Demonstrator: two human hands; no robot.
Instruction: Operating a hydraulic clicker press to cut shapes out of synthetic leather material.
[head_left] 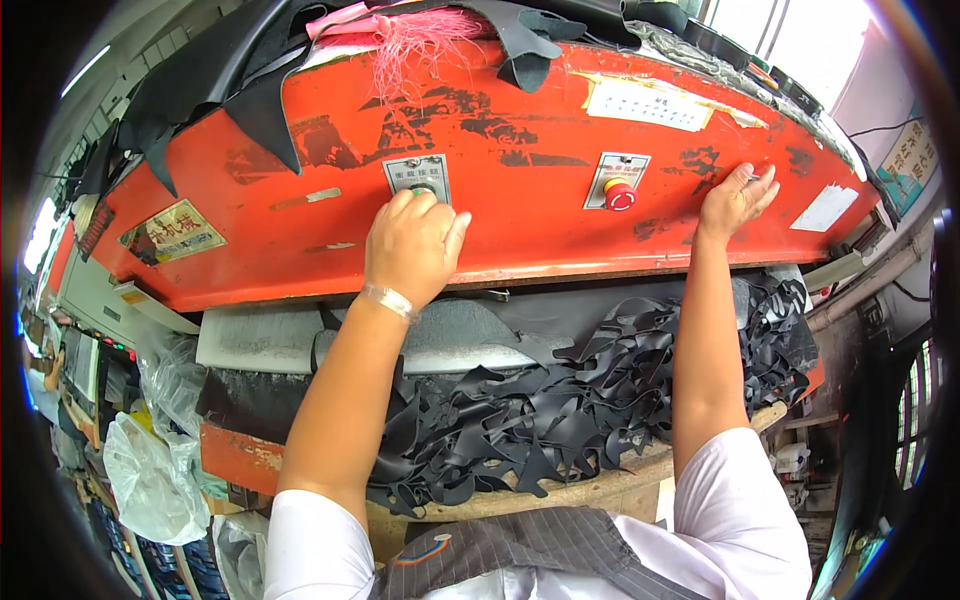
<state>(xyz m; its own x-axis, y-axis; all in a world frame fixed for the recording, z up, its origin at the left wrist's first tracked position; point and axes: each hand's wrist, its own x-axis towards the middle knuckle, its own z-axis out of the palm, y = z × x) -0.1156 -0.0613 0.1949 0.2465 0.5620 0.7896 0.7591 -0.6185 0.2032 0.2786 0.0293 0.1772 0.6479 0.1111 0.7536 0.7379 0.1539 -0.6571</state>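
Note:
My left hand point(412, 243) is closed in a fist against the red machine panel point(520, 225). Its knuckles cover the lower part of a silver button plate point(418, 170), where a bit of a dark, green-tinged button shows. Toward the panel's right end my right hand point(738, 203) is raised, thumb and fingers apart and slightly curved, with no held object visible. Whether it touches the panel cannot be made out. Between the hands sits a red emergency stop button point(620, 196) on its own plate.
Below the panel, black leather-like scraps point(540, 425) heap over the work surface, beside a pale grey slab point(255, 340). Black sheets point(200, 75) and pink strands point(430, 40) hang over the machine's top. Clear plastic bags point(155, 475) hang at left; a wooden edge point(620, 475) runs in front.

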